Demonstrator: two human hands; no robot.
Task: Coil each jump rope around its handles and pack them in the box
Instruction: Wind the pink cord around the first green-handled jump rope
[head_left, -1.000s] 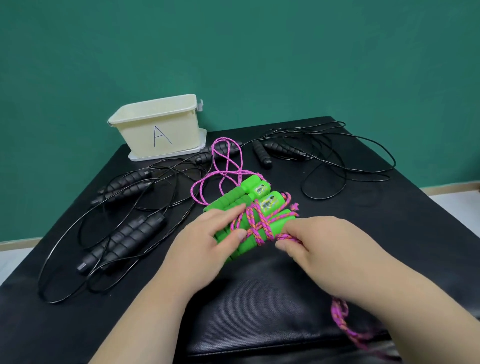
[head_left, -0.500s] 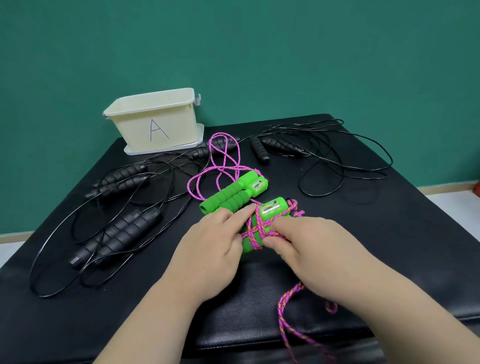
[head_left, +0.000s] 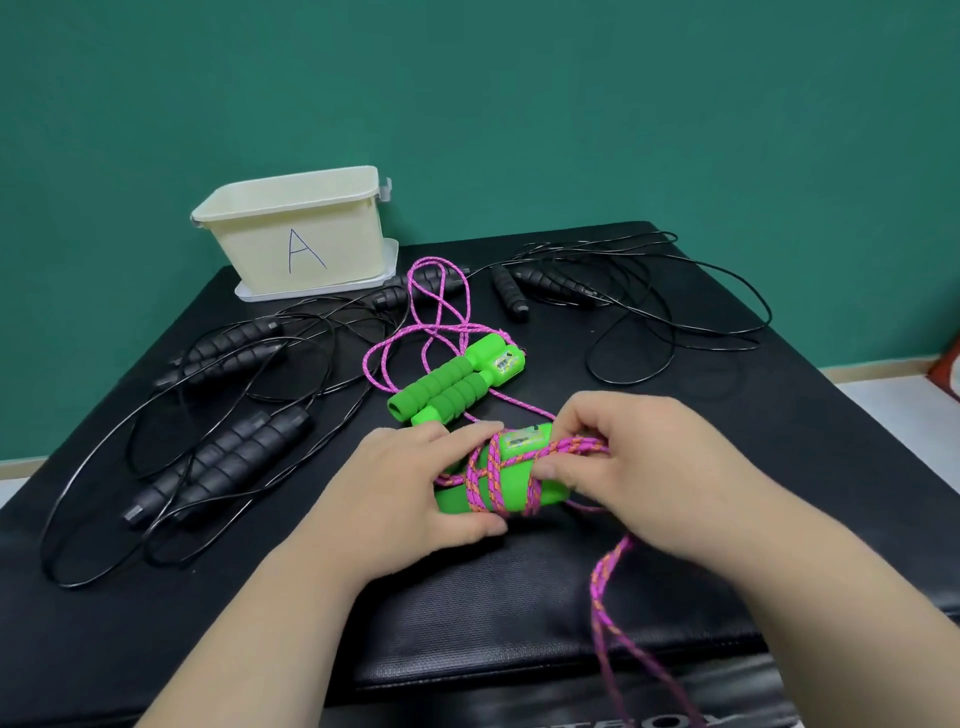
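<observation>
Gripping wrapped green handles (head_left: 514, 474), left hand (head_left: 415, 486) covering one end, right hand (head_left: 641, 467) pinching pink rope (head_left: 575, 446), tail cut off below.

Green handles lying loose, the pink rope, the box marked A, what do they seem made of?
Green handles: ribbed matte grips, probably foam, with glossier hard plastic ends. Pink rope: braided weave with orange flecks, likely textile cord. Box: smooth, cream, slightly shiny, apparently moulded plastic.

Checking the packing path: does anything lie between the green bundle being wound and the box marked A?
Yes. A second pair of green handles and loose pink rope lie between the bundle and the box, and a black handle sits by the box's front. Lifting over likely clears them.
</observation>
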